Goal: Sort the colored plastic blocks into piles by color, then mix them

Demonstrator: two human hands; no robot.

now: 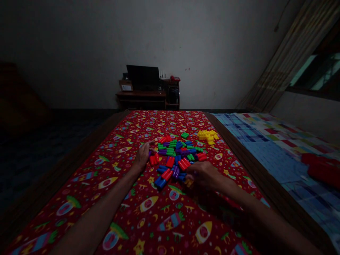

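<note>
A loose pile of plastic blocks in red, blue, green and purple lies on the red patterned cloth (148,203). My left hand (143,154) rests at the pile's left edge, beside a red block (154,159) and a bit of purple; whether its fingers hold anything is unclear. At the pile's right front, my right hand (203,173) has its fingers curled down near a red block (184,163) and a blue one. What its fingertips touch is too dark to tell. Yellow blocks (207,136) form a separate group at the back right, and a green block (185,135) lies behind the pile.
A desk (143,94) with a monitor (143,77) and a red telephone (175,78) stands against the far wall. To the right are blue checked bedding (247,152), a red cloth (322,170) and a curtain (278,67).
</note>
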